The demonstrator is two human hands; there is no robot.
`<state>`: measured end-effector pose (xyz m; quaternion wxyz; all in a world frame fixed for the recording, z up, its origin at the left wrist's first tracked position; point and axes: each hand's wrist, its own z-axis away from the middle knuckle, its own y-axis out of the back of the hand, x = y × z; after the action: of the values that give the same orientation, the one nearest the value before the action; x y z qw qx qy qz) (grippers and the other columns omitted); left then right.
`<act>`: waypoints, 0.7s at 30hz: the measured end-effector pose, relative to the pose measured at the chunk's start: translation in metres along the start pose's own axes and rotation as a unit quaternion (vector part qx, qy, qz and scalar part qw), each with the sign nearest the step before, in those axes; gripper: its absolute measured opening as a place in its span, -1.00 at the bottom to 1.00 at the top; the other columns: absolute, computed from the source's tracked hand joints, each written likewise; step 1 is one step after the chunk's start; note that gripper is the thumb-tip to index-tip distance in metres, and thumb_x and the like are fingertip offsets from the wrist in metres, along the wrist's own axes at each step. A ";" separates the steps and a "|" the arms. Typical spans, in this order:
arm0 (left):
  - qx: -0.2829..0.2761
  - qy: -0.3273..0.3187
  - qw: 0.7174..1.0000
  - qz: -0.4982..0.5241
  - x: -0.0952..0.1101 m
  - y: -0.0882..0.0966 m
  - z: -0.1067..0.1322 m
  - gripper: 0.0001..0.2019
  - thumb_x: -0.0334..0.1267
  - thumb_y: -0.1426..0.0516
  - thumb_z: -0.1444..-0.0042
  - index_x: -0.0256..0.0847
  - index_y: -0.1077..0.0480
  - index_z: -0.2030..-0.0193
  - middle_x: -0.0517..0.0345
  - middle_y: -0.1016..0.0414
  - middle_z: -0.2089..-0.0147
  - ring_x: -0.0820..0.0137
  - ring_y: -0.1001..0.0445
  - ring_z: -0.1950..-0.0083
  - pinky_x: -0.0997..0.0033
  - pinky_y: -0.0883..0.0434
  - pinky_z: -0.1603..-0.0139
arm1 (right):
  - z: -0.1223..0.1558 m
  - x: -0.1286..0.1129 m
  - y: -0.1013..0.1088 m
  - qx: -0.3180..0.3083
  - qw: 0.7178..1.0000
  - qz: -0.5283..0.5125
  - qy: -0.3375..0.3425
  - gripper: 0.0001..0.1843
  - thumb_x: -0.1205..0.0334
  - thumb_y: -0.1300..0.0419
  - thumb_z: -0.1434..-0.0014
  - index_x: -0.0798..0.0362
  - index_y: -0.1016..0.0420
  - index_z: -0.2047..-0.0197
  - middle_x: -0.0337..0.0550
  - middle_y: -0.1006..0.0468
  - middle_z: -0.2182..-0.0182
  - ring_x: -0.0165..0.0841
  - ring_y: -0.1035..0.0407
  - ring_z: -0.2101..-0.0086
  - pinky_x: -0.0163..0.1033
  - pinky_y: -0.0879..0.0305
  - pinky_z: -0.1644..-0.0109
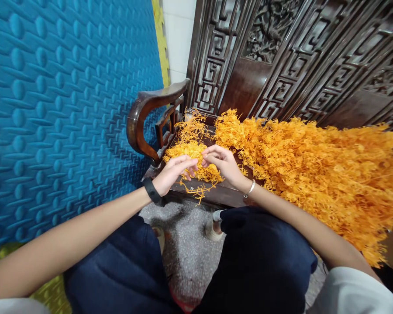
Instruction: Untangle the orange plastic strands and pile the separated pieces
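My left hand [173, 173], with a black band on its wrist, and my right hand [224, 165], with a thin silver bracelet, meet over the front edge of a dark wooden bench seat [222, 196]. Both have their fingers curled and pinched on a small clump of orange plastic sprigs [201, 172] between them. Thin strands hang from the clump over the seat edge. A smaller loose heap of the same sprigs [190, 135] lies just behind my hands by the armrest.
A large pile of orange sprigs [321, 170] covers the seat to the right. The curved armrest [144, 117] and carved backrest [281, 56] bound the bench. A blue embossed foam mat [62, 109] stands at left. My knees and speckled floor [186, 248] are below.
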<state>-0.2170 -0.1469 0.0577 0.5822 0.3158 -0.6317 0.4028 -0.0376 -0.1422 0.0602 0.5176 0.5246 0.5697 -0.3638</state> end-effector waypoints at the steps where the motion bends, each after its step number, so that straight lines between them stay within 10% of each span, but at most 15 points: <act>1: 0.004 0.003 1.000 -0.009 -0.001 -0.001 -0.001 -0.72 -0.08 -0.10 -0.05 -0.29 -0.42 0.44 0.13 -0.42 0.40 0.44 -0.39 0.37 0.45 -0.32 0.34 | 0.000 -0.001 0.000 0.003 1.000 -0.006 0.001 -0.87 0.21 -0.23 -0.04 0.05 -0.40 0.33 -0.29 -0.49 0.52 -0.45 -0.40 0.45 -0.23 -0.35 0.26; 8: 0.020 0.009 0.995 -0.101 -0.014 -0.001 -0.007 -0.42 0.05 0.17 -0.22 -0.26 -0.46 0.54 0.04 -0.52 0.37 0.40 -0.44 0.21 0.37 -0.24 -0.06 | 0.000 0.003 -0.006 -0.019 1.000 -0.016 0.018 -0.84 0.16 -0.23 -0.06 0.05 -0.43 0.29 -0.24 -0.51 0.42 -0.44 -0.43 0.35 -0.22 -0.36 0.16; 21: 0.083 -0.187 0.932 -0.298 -0.006 0.001 0.007 -0.85 -0.26 -0.14 -0.05 -0.25 -0.44 0.47 0.09 -0.51 0.34 0.36 -0.43 0.24 0.36 -0.30 0.08 | -0.004 0.016 -0.002 0.064 0.998 -0.012 0.010 -0.71 0.21 -0.36 0.14 0.05 -0.32 0.40 -0.33 -0.43 0.49 -0.49 -0.35 0.43 -0.27 -0.30 0.24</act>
<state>-0.2202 -0.1527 0.0521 0.5187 0.6063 -0.5702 0.1955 -0.0386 -0.1350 0.0453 0.4726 0.5534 0.5570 -0.4001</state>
